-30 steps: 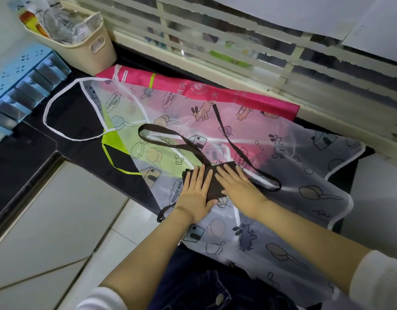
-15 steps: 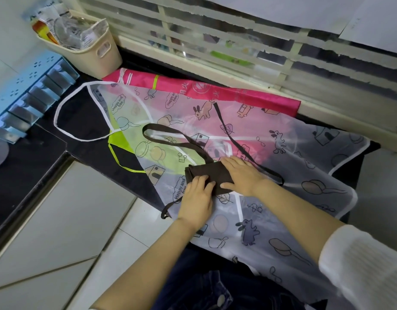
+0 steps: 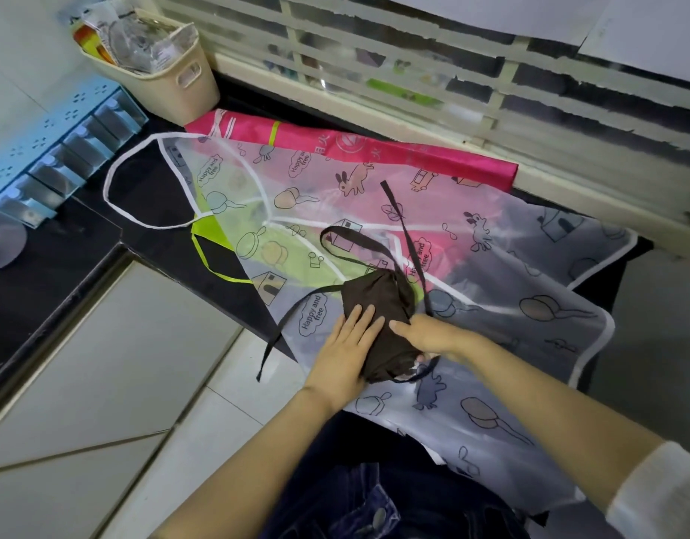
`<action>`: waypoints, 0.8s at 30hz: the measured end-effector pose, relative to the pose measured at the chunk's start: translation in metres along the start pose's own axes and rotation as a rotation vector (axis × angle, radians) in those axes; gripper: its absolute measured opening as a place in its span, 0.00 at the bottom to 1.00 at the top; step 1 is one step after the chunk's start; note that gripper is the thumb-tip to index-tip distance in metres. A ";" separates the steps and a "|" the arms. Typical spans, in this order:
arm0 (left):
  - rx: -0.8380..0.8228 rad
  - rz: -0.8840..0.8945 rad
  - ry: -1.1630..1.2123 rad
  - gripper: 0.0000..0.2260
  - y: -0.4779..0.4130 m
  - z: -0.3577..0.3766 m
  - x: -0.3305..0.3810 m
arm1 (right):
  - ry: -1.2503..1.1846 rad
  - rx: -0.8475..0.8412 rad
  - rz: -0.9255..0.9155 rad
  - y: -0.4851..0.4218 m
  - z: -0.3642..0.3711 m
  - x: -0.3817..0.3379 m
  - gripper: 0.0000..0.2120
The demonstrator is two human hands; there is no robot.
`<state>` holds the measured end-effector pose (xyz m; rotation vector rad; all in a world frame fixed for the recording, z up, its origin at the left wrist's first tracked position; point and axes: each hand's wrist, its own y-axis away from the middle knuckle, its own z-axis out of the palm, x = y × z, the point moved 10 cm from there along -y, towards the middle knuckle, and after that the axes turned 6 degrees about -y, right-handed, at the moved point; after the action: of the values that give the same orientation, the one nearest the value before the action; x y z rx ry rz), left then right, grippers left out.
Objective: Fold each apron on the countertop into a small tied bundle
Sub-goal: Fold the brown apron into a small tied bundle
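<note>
Head view: brown apron (image 3: 378,305) is lying rolled atop the printed apron (image 3: 530,274) near the countertop (image 3: 153,250) edge. You're pressing it w/ left hand (image 3: 343,352) flat, right hand (image 3: 433,336) curling round it. Next, prob.: wrapping loose straps (image 3: 355,236) & tying.

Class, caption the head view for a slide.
Left hand presses, right hand grips a folded brown apron on a clear apron.
</note>
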<state>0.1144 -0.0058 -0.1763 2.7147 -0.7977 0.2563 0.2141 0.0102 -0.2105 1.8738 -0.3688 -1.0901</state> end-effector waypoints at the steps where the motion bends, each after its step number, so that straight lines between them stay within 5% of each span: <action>1: 0.001 0.036 0.006 0.38 0.001 0.002 0.002 | -0.069 -0.007 0.027 0.002 0.003 0.006 0.18; 4: -0.076 0.094 -0.039 0.42 0.005 0.015 0.001 | 0.160 0.142 -0.050 0.012 -0.004 0.010 0.15; 7: -0.126 0.089 -0.021 0.44 0.006 0.020 -0.004 | 0.561 0.439 -0.392 0.045 -0.016 -0.014 0.13; 10: -0.128 0.098 0.044 0.43 0.005 0.018 -0.005 | 0.819 0.337 -0.718 0.061 0.009 -0.023 0.34; 12: -0.140 0.101 0.097 0.42 0.004 0.019 -0.007 | 0.912 0.238 -0.746 0.055 0.022 -0.017 0.35; 19: 0.021 0.011 0.525 0.25 0.004 0.009 -0.018 | 0.732 0.208 -0.713 0.038 0.005 -0.020 0.28; 24: 0.265 -0.090 0.556 0.10 0.013 -0.015 -0.026 | 0.575 0.213 -0.661 0.031 -0.013 -0.020 0.17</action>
<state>0.0843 0.0015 -0.1662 2.6814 -0.5018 1.1031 0.2188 0.0138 -0.1717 2.4762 0.5193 -0.8704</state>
